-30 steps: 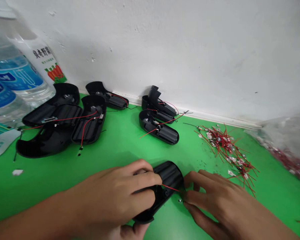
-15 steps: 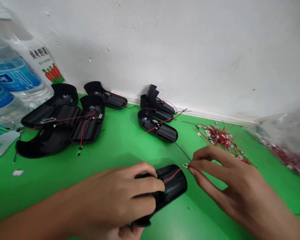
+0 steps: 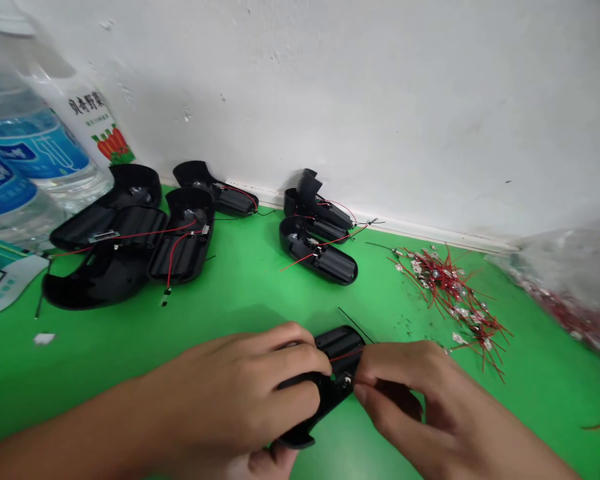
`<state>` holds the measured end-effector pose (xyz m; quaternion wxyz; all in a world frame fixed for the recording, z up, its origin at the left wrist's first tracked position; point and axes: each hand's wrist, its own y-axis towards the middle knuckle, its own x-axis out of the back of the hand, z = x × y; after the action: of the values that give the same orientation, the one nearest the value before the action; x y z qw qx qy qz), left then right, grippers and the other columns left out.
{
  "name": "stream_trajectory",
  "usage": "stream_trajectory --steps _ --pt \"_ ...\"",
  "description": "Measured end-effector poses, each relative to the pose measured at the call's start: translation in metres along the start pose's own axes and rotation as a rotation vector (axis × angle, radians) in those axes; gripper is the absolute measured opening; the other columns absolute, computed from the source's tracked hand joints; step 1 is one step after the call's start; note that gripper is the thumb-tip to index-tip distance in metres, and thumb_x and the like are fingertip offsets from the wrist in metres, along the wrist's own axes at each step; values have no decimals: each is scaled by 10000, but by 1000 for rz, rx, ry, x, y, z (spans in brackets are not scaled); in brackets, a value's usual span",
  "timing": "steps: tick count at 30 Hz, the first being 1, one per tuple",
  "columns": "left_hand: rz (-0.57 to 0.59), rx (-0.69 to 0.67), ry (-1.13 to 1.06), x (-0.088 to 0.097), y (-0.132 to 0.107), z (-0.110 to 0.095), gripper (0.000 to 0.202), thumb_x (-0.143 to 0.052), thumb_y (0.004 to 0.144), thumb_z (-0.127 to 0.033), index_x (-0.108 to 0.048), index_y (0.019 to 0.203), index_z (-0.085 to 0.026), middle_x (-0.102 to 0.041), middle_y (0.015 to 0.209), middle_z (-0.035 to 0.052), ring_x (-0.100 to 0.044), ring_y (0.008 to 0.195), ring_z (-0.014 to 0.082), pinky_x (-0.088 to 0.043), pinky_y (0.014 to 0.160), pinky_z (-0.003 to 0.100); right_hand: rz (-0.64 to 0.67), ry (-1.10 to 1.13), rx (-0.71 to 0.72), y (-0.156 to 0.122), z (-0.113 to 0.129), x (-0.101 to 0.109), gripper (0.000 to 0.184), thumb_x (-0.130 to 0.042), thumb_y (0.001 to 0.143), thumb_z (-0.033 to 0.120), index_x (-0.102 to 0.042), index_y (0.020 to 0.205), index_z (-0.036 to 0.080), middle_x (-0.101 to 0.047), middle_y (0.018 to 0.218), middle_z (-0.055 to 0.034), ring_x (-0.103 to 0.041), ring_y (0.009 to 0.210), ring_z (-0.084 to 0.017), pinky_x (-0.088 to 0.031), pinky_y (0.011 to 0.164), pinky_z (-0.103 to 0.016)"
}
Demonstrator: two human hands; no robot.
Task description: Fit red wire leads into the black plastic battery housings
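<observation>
In the head view, the left hand, at lower centre, is clamped around a black casing, its fingers over the near half and its thumb below. The casing lies slanted, with its open side up. At the casing's right edge, right of lower centre, the right hand has thumb and forefinger drawn close together — whether they are closed on anything, I cannot tell. A red wire crosses the casing to the forefinger, and a small metal piece sits just beside the thumb tip. More black casings with red wires stand at left of centre, others at upper centre. Right of centre lies a pile of red wires, near a clear bag.
</observation>
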<state>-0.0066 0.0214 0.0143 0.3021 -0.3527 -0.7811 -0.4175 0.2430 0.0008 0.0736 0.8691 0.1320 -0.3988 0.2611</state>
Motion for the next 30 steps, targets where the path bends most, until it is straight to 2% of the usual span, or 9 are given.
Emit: stream_trajectory --steps 5,9,14,17,19,21,24,27,30 --pt "23 -24 -15 -1 1 0 198 -644 884 -116 -721 1064 -82 -718 1142 88 -616 1110 240 -521 1091 302 72 -27 -89 0 -7 -3 290 -489 888 122 -489 608 198 -434 557 12 -377 504 -118 -294 456 -240" --pt "20 -42 -16 -1 2 -1 198 -654 851 -119 -695 1042 -82 -715 1149 102 -626 1087 254 -546 1037 313 123 21 -93 0 -9 -2 310 -486 897 131 -404 604 189 -342 567 22 -343 530 -105 -253 478 -238" --pt "-4 -5 -22 -1 -3 -3 175 -603 817 -106 -588 990 -133 -688 1171 121 -646 1051 248 -579 926 314 314 96 -206 6 -9 0 241 -491 830 79 -355 652 170 -305 641 27 -279 598 -93 -209 504 -244" --pt "-46 13 -23 1 -5 -4 240 -579 786 -116 -521 1015 -157 -658 1218 117 -650 1011 218 -570 849 273 358 124 -233 9 -9 3 227 -491 787 32 -361 656 165 -283 651 35 -260 601 -84 -184 502 -250" --pt "-76 23 -31 2 -4 -5 285 -578 781 -102 -504 1051 -156 -634 1242 108 -640 1053 199 -553 887 241 385 164 -257 10 -10 5 229 -487 768 11 -360 658 166 -273 654 37 -262 605 -82 -188 506 -246" --pt "-102 40 -113 1 -4 -5 314 -581 796 -72 -498 1087 -156 -596 1291 108 -611 1188 185 -523 978 200 402 223 -272 8 -12 5 225 -483 783 16 -364 672 170 -291 668 35 -284 627 -88 -218 526 -236" --pt "-181 121 -322 -5 -5 -4 440 -632 811 -41 -485 1202 -182 -562 1310 83 -570 1309 156 -475 1075 179 325 248 -222 4 -17 6 221 -500 877 86 -424 688 173 -388 694 22 -367 657 -101 -295 557 -220" --pt "-270 272 -442 -11 -7 -1 631 -677 804 -87 -431 1363 -244 -585 1250 44 -619 1188 165 -533 958 221 201 199 -144 4 -22 6 281 -529 994 186 -538 714 168 -484 657 21 -456 624 -100 -365 565 -208" --pt "-272 310 -451 -10 -6 -2 608 -630 761 -93 -448 1317 -258 -579 1201 40 -607 1116 192 -541 894 263 39 73 6 6 -23 4 254 -580 1074 223 -679 847 167 -619 693 17 -557 627 -91 -404 593 -209"
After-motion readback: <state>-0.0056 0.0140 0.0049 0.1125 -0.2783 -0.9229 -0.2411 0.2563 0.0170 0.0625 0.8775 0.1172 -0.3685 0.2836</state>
